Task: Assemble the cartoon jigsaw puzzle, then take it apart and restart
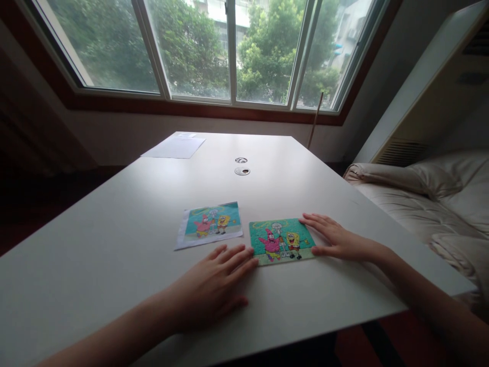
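A jigsaw puzzle with cartoon figures on a green-blue ground lies flat on the white table, its pieces joined into one rectangle. My left hand rests palm down at its lower left corner, fingers stretched out and fingertips touching the edge. On the other side, my right hand lies against the puzzle's right edge, thumb and fingers apart, touching its upper and lower right corners. Left of the puzzle, beyond my left hand, is a paper picture printed with the same figures. Neither hand grasps anything.
White paper sheets lie at the table's far left corner. Two round cable-hole fittings sit in the tabletop. A beige sofa stands to the right, and a thin stick leans below the window.
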The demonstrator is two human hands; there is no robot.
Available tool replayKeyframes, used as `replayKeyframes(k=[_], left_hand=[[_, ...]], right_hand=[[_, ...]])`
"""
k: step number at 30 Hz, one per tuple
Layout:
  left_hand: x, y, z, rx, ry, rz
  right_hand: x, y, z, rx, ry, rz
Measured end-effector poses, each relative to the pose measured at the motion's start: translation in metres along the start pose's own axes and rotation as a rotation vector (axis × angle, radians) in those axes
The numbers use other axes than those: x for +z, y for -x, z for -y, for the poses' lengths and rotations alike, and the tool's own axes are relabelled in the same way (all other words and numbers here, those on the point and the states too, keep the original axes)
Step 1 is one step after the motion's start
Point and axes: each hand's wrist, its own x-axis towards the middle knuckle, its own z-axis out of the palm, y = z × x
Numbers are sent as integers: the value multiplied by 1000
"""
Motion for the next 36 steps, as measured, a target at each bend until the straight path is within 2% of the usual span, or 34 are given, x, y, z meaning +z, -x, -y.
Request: replayKeyframes(k=[5, 12, 16, 23, 27, 30, 33, 36], left_hand=[[2, -33, -6, 35, -13, 20], [20, -104, -26, 51, -18, -120], [23, -140, -38, 73, -24, -172], [28, -183, -54, 63, 3, -157], [34, -192, -58, 46, 15, -207], [33, -189, -56, 56, 13, -206], [29, -174, -50, 85, -29, -182], [24, -146, -38, 72, -91, -162]], right_hand=[[-9, 14, -24, 65, -33, -1], [-13, 45, -77, 220, 7, -70], [-13, 63, -107, 299, 54, -124], [-4, 72, -144, 442, 147, -222], [-1, 70, -153, 483, 196, -264], [1, 69, -154, 496, 222, -271], [0, 68, -153, 501, 224, -267], [-2, 66, -150, 491, 212, -263]])
